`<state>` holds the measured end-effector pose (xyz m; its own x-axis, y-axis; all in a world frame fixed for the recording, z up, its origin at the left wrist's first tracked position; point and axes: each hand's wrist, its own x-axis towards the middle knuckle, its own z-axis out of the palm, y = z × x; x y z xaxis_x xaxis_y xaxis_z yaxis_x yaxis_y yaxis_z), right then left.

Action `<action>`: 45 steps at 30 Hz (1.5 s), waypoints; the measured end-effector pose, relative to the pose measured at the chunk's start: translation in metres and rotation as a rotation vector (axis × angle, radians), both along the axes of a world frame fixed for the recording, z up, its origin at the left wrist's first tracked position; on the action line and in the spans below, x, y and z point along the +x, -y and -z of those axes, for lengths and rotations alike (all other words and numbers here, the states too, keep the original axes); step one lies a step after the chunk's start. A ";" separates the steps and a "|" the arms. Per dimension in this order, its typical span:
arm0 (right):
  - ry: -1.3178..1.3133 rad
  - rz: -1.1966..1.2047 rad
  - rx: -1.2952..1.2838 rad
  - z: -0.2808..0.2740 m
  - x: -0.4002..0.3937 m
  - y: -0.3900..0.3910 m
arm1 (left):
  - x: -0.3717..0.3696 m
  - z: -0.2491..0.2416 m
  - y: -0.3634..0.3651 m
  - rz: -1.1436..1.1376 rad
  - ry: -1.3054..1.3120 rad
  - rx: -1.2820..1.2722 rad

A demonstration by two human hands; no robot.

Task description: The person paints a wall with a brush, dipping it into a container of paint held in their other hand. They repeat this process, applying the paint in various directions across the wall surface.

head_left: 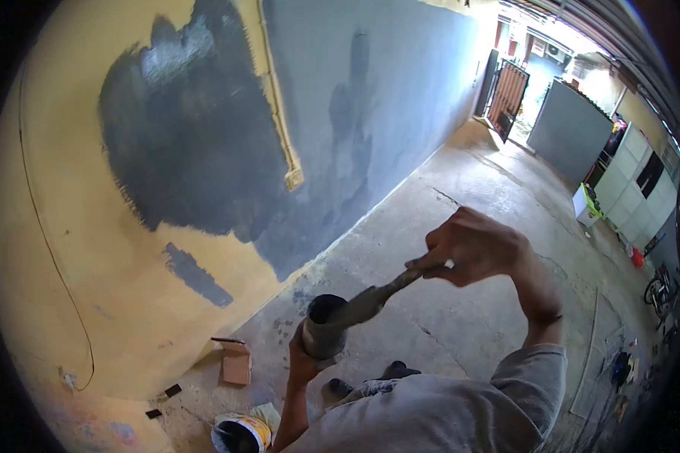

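My right hand (pixel 476 245) is closed around the handle of a paintbrush (pixel 366 302), which slants down to the left. The brush's bristle end lies at the mouth of a small dark paint pot (pixel 325 341). Around that pot are the fingers of my left hand (pixel 304 356), which holds it upright in front of my body. Grey paint coats the brush. To the left rises a yellow wall (pixel 75 249) with a large dark grey painted patch (pixel 189 136). How much paint is in the pot cannot be made out.
A paint bucket (pixel 242 434) and an open cardboard box (pixel 236 366) stand on the concrete floor (pixel 461 332) by the wall. A cable conduit (pixel 273 90) runs down to a socket box (pixel 294 179). Farther off are a gate (pixel 508 98), a white bin (pixel 585 205) and a bicycle (pixel 657 291).
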<state>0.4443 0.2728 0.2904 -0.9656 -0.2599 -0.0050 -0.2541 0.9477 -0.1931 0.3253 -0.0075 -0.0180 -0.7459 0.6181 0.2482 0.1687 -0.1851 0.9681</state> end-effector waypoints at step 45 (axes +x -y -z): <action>-0.177 -0.141 0.352 -0.005 0.149 -0.190 | 0.155 0.002 -0.250 -0.181 -0.291 -0.134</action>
<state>0.5935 0.4631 0.2949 -0.9147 -0.4015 0.0458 -0.3860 0.9016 0.1950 0.4803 0.2424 -0.0205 -0.7562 0.5239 0.3921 0.4591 -0.0022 0.8884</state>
